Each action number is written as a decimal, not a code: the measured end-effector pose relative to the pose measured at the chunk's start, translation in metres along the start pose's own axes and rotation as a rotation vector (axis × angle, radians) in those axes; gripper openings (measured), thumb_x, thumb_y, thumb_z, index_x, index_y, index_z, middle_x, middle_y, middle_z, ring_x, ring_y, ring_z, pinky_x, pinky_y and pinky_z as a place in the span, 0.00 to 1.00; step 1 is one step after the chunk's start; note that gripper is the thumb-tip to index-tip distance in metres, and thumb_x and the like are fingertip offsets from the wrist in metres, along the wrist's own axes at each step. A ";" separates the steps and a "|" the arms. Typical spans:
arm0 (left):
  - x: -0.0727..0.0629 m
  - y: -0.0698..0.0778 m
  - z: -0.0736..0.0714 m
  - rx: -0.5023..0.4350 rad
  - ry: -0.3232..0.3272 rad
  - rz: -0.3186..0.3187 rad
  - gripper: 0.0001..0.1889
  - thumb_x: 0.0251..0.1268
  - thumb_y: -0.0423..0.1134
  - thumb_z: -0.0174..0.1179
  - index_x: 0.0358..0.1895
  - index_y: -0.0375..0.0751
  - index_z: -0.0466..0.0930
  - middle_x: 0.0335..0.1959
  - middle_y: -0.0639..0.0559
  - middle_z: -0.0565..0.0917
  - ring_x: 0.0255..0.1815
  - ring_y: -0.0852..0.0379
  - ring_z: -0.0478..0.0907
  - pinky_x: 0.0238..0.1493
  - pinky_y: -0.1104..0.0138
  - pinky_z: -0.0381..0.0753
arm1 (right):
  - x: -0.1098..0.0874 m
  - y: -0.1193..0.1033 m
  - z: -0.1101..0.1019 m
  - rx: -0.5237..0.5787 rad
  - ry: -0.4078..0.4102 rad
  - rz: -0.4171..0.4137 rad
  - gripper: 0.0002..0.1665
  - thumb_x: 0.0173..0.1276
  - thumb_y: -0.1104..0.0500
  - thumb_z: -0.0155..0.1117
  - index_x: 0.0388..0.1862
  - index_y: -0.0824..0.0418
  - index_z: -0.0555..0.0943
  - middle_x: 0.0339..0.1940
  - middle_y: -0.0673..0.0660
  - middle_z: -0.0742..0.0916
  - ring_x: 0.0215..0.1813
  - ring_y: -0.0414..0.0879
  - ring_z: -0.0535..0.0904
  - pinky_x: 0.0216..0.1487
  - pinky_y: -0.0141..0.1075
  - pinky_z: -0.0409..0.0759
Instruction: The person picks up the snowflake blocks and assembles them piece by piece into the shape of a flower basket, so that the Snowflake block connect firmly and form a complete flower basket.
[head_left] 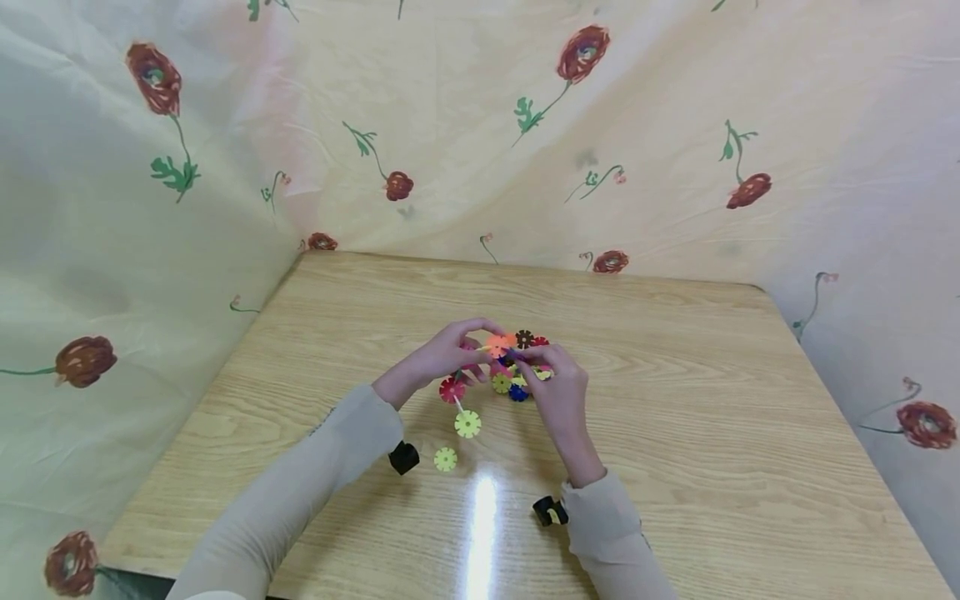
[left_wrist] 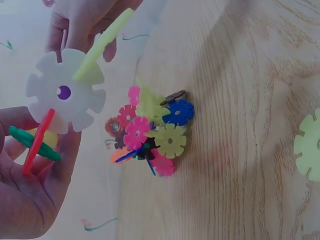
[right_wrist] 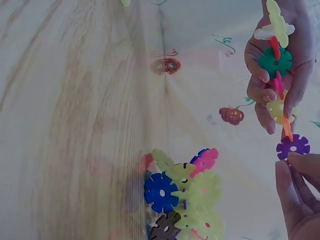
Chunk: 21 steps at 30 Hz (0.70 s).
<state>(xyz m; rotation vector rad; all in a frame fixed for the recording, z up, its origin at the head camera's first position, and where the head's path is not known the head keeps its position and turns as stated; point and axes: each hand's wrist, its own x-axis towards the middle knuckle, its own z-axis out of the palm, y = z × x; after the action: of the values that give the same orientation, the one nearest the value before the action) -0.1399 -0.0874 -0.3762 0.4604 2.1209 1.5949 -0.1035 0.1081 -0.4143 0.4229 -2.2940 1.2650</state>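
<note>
My left hand [head_left: 441, 354] holds a chain of interlocking notched plastic discs above the table. In the right wrist view the chain runs through a green disc [right_wrist: 276, 62], a pale yellow one [right_wrist: 281, 107] and an orange one [right_wrist: 287, 128]. A white disc [left_wrist: 65, 92], slotted with a red disc [left_wrist: 40, 141], shows large in the left wrist view. Between thumb and fingers, my right hand [head_left: 558, 387] pinches a purple disc [right_wrist: 293, 145] at the orange disc's edge. Whether those two are fully slotted cannot be told. The chain's other end is a yellow-green disc [head_left: 467, 424].
A pile of mixed loose discs [left_wrist: 170, 140] lies on the wooden table [head_left: 712, 417] just beyond the hands. One yellow-green disc [head_left: 446, 459] lies apart, nearer the body. Flower-patterned cloth [head_left: 465, 125] borders the table at the back and sides.
</note>
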 end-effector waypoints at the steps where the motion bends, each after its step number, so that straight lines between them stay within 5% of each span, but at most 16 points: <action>1: 0.000 -0.001 -0.001 -0.003 0.003 -0.003 0.22 0.71 0.32 0.54 0.67 0.42 0.67 0.45 0.27 0.83 0.26 0.56 0.84 0.36 0.54 0.87 | 0.000 0.000 0.000 0.022 -0.013 0.023 0.08 0.58 0.69 0.70 0.37 0.67 0.85 0.36 0.62 0.87 0.36 0.54 0.87 0.24 0.23 0.80; 12: -0.004 -0.004 -0.015 -0.003 0.053 -0.022 0.22 0.72 0.32 0.52 0.67 0.43 0.67 0.47 0.33 0.84 0.27 0.57 0.84 0.41 0.49 0.86 | -0.007 0.010 0.003 0.129 -0.247 0.272 0.11 0.59 0.68 0.70 0.42 0.69 0.83 0.39 0.65 0.88 0.39 0.57 0.86 0.30 0.37 0.86; 16: -0.005 -0.007 -0.020 -0.001 0.071 -0.036 0.22 0.72 0.32 0.53 0.67 0.44 0.67 0.47 0.34 0.84 0.27 0.58 0.84 0.39 0.53 0.87 | -0.011 0.012 0.007 0.121 -0.481 0.313 0.10 0.60 0.67 0.68 0.42 0.67 0.84 0.35 0.63 0.88 0.34 0.53 0.85 0.29 0.38 0.86; 21: -0.007 -0.009 -0.025 0.015 0.075 -0.037 0.22 0.72 0.33 0.52 0.68 0.44 0.66 0.47 0.34 0.84 0.27 0.58 0.84 0.36 0.58 0.87 | -0.021 0.012 0.018 0.071 -0.831 0.205 0.13 0.60 0.64 0.69 0.44 0.65 0.84 0.36 0.57 0.88 0.34 0.42 0.82 0.33 0.29 0.83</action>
<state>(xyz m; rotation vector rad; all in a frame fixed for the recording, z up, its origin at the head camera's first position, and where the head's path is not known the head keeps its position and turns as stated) -0.1473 -0.1139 -0.3779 0.3702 2.1852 1.5996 -0.0959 0.1000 -0.4422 0.8908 -3.0366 1.4535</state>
